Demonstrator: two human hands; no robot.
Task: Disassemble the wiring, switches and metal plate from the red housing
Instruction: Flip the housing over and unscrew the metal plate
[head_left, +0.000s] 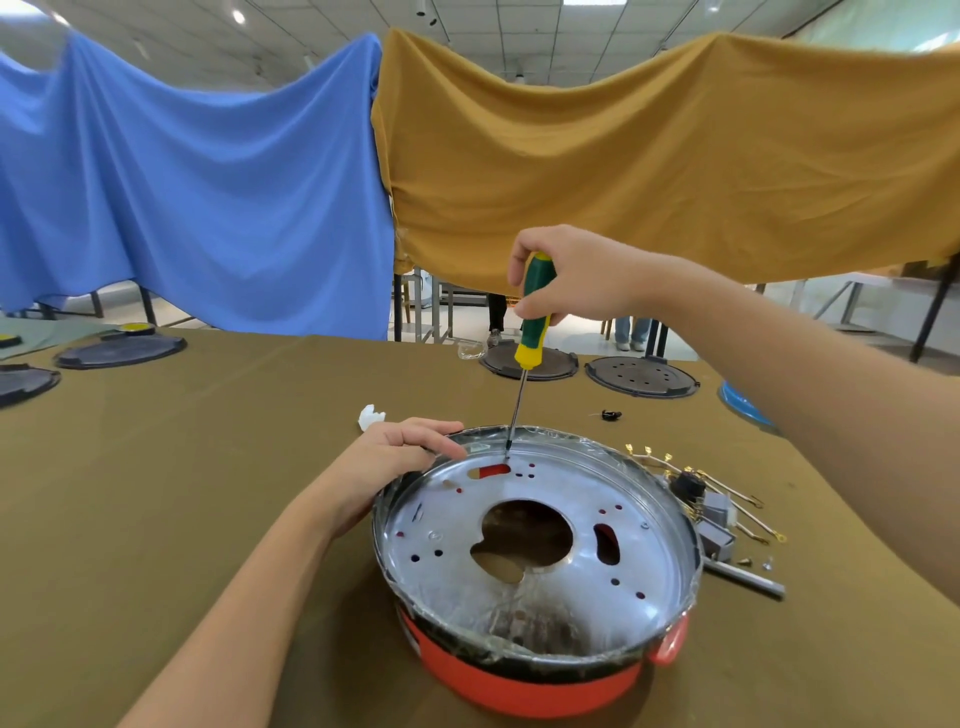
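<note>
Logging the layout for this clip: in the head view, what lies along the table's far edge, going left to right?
Two dark round lids at far left → dark lid behind the screwdriver → dark lid with holes → blue dish at the right edge.

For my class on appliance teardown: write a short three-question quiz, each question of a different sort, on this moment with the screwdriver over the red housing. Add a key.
1. True or false: the right hand grips the screwdriver by its green and yellow handle.
2. Multiple choice: where is the screwdriver tip? A) in the large centre hole; B) at the far part of the metal plate, near a small slot showing red; C) on the table.
3. Fill in: the loose wiring and switches lie on the table to the ______ of the red housing.

Key:
1. True.
2. B.
3. Right. Meanwhile the left hand rests at the housing's far left rim.
</note>
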